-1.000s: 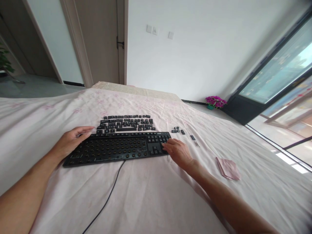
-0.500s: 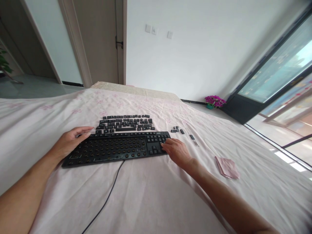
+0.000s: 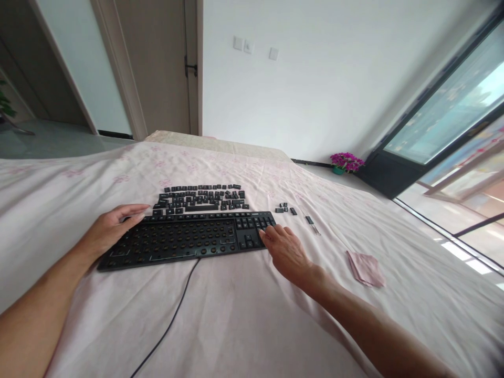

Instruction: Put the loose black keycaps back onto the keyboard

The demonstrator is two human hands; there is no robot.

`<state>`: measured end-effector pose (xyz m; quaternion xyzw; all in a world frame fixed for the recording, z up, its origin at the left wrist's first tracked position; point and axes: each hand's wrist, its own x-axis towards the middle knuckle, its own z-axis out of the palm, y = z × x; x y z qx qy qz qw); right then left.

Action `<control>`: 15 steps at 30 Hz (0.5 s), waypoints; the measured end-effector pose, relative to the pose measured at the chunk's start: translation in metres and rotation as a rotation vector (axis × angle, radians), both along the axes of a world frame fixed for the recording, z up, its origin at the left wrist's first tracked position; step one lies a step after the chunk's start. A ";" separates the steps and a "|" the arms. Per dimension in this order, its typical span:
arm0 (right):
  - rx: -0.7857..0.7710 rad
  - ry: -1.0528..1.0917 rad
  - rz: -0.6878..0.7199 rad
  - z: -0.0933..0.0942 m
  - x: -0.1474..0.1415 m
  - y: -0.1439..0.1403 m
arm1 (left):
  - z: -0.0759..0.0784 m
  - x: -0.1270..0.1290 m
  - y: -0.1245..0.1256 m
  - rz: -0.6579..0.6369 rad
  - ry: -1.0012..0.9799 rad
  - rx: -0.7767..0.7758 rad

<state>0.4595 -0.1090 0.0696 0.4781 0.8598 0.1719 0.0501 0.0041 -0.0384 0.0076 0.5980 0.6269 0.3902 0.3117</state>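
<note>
A black keyboard lies on the cloth-covered surface, its main block stripped of keycaps while the number pad and top row have theirs. At its left end rests my left hand, fingers stretched out and thumb apart, holding nothing visible. My right hand is over the right edge of the number pad, fingers curled down and close together; whatever is under the fingertips is hidden. Behind the keyboard, loose black keycaps are laid out in rows. Several more keycaps sit beyond my right hand.
A small wire-ended tool with a black handle lies right of the loose keycaps. Nearer is a folded pink cloth. The keyboard's cable runs toward me across the pale sheet. A potted purple plant stands by the wall.
The view has shifted very slightly. Both hands stay at the keyboard's ends, with only a slight change in the right hand's fingers over the number pad.
</note>
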 end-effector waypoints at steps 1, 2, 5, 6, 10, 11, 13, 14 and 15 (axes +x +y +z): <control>-0.005 -0.010 0.004 -0.001 -0.001 0.000 | 0.000 0.000 0.000 -0.004 0.000 0.002; -0.013 -0.017 0.005 -0.001 -0.002 0.000 | 0.000 0.000 0.000 -0.007 0.001 0.004; -0.048 -0.002 -0.008 -0.001 -0.004 -0.001 | 0.002 0.000 -0.001 -0.016 0.003 -0.011; -0.063 0.025 -0.015 0.000 -0.003 -0.001 | 0.002 0.000 -0.001 -0.016 0.005 -0.021; -0.153 0.277 -0.016 0.009 0.015 0.010 | 0.002 -0.001 -0.001 -0.010 0.012 -0.027; -0.156 0.378 -0.028 0.011 0.023 0.017 | 0.002 -0.001 -0.001 -0.010 0.013 -0.019; -0.068 0.578 -0.100 0.013 0.043 0.034 | 0.000 -0.002 0.000 -0.013 0.015 -0.010; -0.015 0.634 -0.151 0.013 0.054 0.044 | 0.000 -0.002 0.000 -0.013 0.014 -0.009; 0.022 0.658 -0.202 0.012 0.065 0.055 | 0.000 -0.002 0.000 -0.010 0.011 -0.008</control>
